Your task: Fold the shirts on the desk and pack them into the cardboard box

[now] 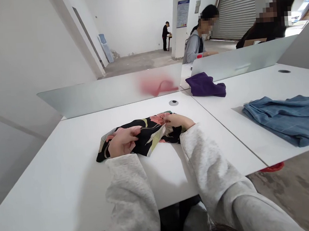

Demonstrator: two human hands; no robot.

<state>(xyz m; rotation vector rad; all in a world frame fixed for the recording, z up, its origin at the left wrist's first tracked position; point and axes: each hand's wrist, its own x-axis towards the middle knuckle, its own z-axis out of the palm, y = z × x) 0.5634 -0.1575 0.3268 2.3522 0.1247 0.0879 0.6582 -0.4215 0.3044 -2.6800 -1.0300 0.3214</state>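
Fingers point(129, 134) of the left hand point(123, 143) are closed together on a black floral cloth point(148, 138), and the right hand point(177, 121) also pinches this cloth with fingers together. The cloth lies on the near white worktop point(69, 183), between both hands. More to the right, a purple cloth point(205, 85) lies far and a blue denim garment point(283, 120) lies nearer.

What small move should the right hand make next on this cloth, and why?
I'd probably have the right hand smooth the raised fold in the black floral-print fabric flat, since a pale underside shows bunched at the centre, while the left hand keeps the other end pressed against the white table.
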